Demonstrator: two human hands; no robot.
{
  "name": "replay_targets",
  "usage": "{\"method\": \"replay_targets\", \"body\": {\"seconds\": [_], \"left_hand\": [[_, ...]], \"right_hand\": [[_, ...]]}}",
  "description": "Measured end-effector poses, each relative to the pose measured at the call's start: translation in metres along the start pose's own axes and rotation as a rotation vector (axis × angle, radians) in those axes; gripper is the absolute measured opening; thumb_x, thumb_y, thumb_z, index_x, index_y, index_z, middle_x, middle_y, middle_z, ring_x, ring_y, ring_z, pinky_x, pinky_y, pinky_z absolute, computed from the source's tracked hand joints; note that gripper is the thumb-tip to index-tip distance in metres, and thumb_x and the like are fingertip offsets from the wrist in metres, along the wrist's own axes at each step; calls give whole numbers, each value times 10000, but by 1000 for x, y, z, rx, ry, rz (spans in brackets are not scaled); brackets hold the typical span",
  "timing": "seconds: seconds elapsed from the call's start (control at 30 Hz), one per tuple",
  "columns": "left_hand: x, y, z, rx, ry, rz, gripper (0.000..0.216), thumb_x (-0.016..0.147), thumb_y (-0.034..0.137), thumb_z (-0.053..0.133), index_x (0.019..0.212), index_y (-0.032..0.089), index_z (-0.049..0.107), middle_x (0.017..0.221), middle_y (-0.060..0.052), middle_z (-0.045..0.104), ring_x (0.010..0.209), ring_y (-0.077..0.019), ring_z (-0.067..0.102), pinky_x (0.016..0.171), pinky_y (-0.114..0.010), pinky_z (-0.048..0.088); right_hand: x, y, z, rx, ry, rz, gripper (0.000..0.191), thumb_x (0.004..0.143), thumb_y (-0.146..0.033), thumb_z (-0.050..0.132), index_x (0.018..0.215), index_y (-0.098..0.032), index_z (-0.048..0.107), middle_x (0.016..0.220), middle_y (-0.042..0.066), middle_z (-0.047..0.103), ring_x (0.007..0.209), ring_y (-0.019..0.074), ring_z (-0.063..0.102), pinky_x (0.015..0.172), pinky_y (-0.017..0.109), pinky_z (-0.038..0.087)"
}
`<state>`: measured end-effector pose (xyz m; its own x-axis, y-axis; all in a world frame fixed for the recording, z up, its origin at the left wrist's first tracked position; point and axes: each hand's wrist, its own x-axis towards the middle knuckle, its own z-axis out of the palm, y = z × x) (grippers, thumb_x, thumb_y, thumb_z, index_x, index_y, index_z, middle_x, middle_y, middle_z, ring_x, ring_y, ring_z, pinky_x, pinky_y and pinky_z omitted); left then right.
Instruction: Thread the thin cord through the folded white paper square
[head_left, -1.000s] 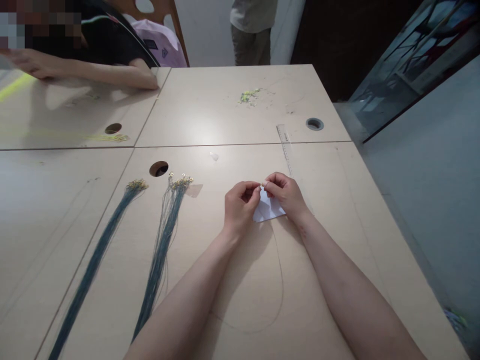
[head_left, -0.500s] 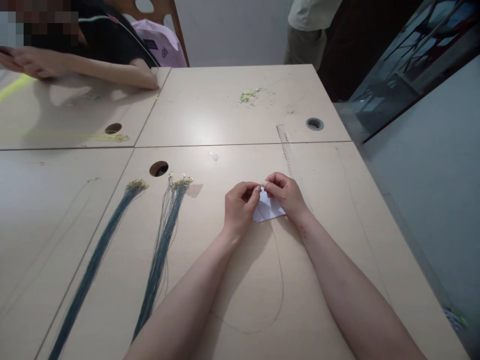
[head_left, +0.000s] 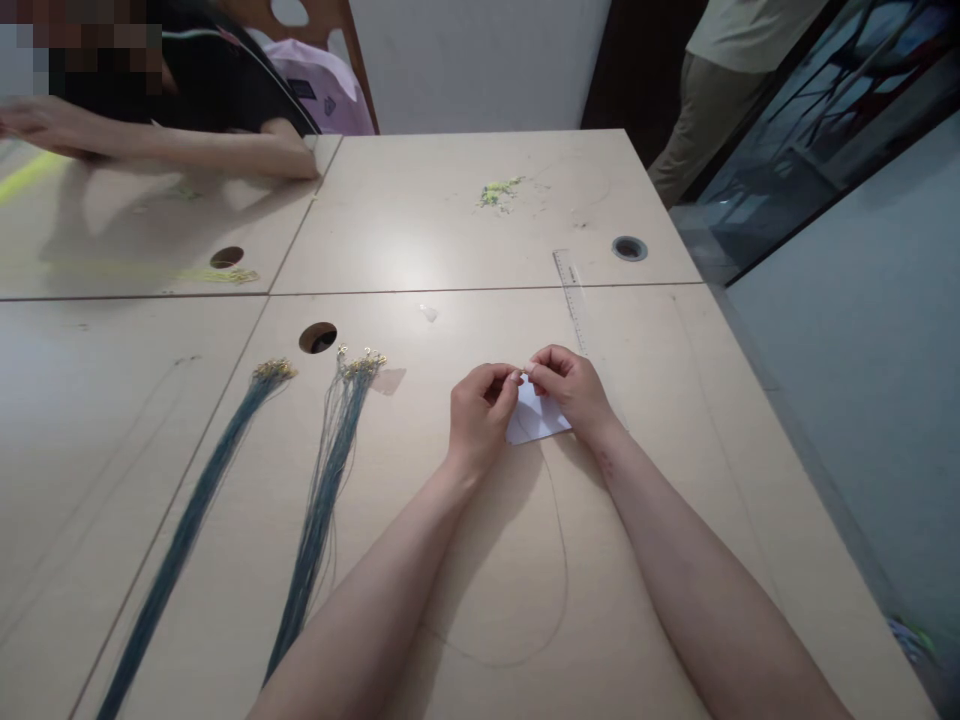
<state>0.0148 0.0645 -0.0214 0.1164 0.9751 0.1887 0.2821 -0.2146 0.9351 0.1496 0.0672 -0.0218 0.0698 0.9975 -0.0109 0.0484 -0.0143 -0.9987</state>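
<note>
My left hand (head_left: 480,415) and my right hand (head_left: 576,392) meet fingertip to fingertip, both closed in a pinch. A tiny gold-coloured fitting (head_left: 523,372) shows between them; its exact shape is too small to make out. From beneath the hands a thin cord (head_left: 566,570) curves down over the table and back toward my left forearm. Under my fingers lies a white card or folded paper (head_left: 536,422), partly covered by the right hand. Left of my hands are two bundles of dark teal cords (head_left: 206,485) (head_left: 326,490) with gold-coloured metal ends.
A clear ruler (head_left: 571,300) lies beyond my right hand. Yellow-green scraps (head_left: 496,192) are on the far table (head_left: 420,230). Cable holes (head_left: 318,338) (head_left: 629,249) pierce the tabletops. A co-worker's forearm (head_left: 217,155) rests at far left; another person (head_left: 712,110) stands at the back right.
My hands hold almost the same pose over the paper. The standing person has moved to the right, and the seated co-worker's hand has shifted slightly left.
</note>
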Motion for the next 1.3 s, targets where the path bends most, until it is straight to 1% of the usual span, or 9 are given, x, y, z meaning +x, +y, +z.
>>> {"method": "replay_targets", "body": {"seconds": [0.3, 0.6, 0.9, 1.3], "left_hand": [[-1, -1, 2, -3, 19, 29, 151, 803, 272, 529, 822, 172, 641, 782, -41, 655, 695, -125, 580, 618, -243, 448], [0, 0, 1, 7, 12, 22, 155, 810, 271, 520, 816, 176, 642, 792, -42, 657, 710, -128, 584, 634, -251, 444], [1, -1, 0, 17, -24, -17, 171, 815, 297, 505, 799, 168, 616, 770, -46, 641, 694, -133, 567, 610, -253, 428], [1, -2, 0, -32, -60, -79, 182, 811, 311, 495, 785, 157, 588, 729, -22, 611, 631, -106, 510, 586, -225, 387]], "right_hand": [[0, -1, 0, -1, -4, 14, 136, 712, -296, 575, 639, -187, 536, 520, -49, 471, 503, 92, 412, 503, 237, 317], [0, -1, 0, 14, -5, 16, 141, 713, -303, 584, 646, -184, 549, 518, -48, 480, 500, 91, 412, 504, 240, 316], [0, 0, -1, -11, -10, 11, 129, 714, -290, 566, 644, -184, 545, 517, -48, 477, 496, 91, 407, 503, 240, 312], [1, 0, -1, -48, -10, -33, 119, 722, -261, 566, 638, -183, 536, 523, -51, 477, 514, 93, 423, 509, 231, 317]]}}
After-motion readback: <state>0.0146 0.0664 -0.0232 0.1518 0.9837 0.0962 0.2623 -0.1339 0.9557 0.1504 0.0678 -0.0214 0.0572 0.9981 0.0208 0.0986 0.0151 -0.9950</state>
